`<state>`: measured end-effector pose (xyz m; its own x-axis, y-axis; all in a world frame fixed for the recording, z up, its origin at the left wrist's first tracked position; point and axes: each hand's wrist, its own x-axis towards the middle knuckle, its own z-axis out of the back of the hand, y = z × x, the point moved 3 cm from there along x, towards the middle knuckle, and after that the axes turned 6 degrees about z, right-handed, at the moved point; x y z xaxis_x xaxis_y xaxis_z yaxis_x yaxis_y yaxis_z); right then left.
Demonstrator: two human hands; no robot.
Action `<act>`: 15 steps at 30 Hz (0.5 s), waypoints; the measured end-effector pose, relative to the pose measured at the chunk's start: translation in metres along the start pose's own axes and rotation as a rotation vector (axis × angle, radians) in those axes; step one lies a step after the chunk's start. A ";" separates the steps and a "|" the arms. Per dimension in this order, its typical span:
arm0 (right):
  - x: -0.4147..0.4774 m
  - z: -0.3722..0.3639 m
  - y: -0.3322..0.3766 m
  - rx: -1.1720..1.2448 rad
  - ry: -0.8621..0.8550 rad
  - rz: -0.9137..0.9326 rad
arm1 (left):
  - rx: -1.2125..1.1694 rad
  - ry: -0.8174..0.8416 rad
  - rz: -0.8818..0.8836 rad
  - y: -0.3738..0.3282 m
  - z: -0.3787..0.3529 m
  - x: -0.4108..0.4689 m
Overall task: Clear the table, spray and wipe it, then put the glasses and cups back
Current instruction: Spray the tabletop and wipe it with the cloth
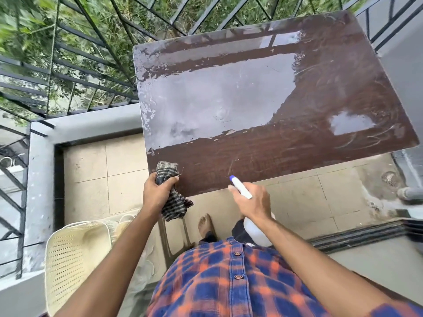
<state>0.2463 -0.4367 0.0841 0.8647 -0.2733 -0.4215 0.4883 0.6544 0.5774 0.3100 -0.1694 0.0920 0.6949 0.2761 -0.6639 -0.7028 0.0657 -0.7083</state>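
A dark brown table (309, 106) with a glossy, scratched top stands in front of me with nothing on it. My left hand (158, 191) grips a bunched grey checked cloth (171, 197) at the table's near left corner; part of the cloth hangs below the edge. My right hand (250, 200) holds a white spray bottle (256, 227) with a blue-tipped nozzle (232, 178) pointing over the table's near edge. No glasses or cups are clearly visible.
A cream perforated plastic chair (75, 255) stands at my lower left beside the table. A black metal railing (68, 72) and a low grey wall (41, 161) border the tiled balcony floor. A drain and a pipe (409, 192) sit at the right.
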 end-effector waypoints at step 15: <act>-0.007 0.059 -0.058 0.039 -0.267 -0.237 | 0.039 0.055 -0.038 0.004 -0.017 0.002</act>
<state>0.2186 -0.5139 0.0950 0.7247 -0.5920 -0.3527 0.6787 0.5249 0.5136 0.3115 -0.1851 0.0841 0.7275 0.2197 -0.6500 -0.6808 0.1128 -0.7237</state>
